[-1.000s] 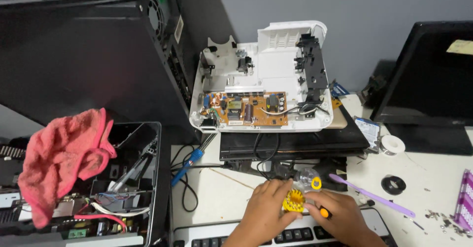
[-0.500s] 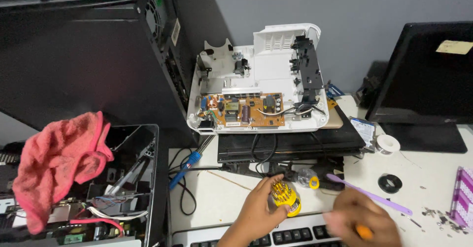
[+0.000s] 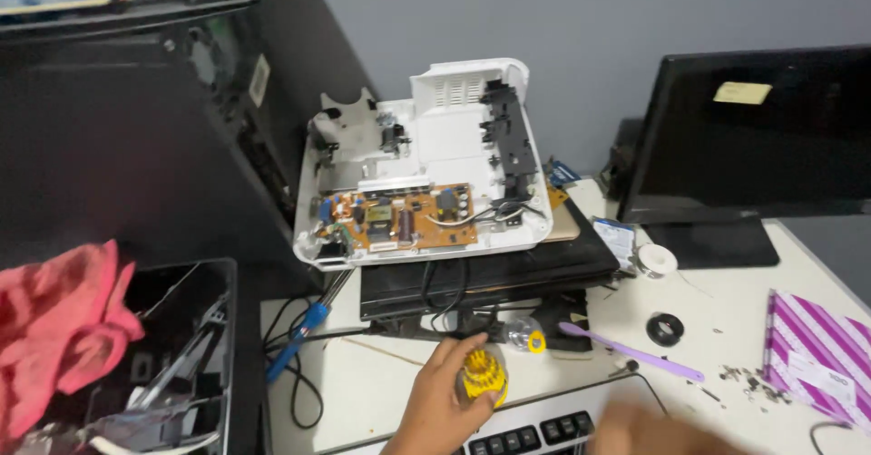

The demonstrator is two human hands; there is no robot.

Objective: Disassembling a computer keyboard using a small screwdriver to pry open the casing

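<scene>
On the desk (image 3: 381, 391), left hand (image 3: 440, 391) grips a yellow spool (image 3: 484, 375); right hand (image 3: 658, 428) blurred, finger state indeterminable.

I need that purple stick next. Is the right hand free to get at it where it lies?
Probably yes. The right hand, blurred at the bottom edge, is just below the purple stick, which lies bare on the white table with nothing over it. Whether the hand holds anything cannot be told.

Left hand (image 3: 440, 401) curled in a grip; right hand (image 3: 653, 430) blurred, low.
</scene>
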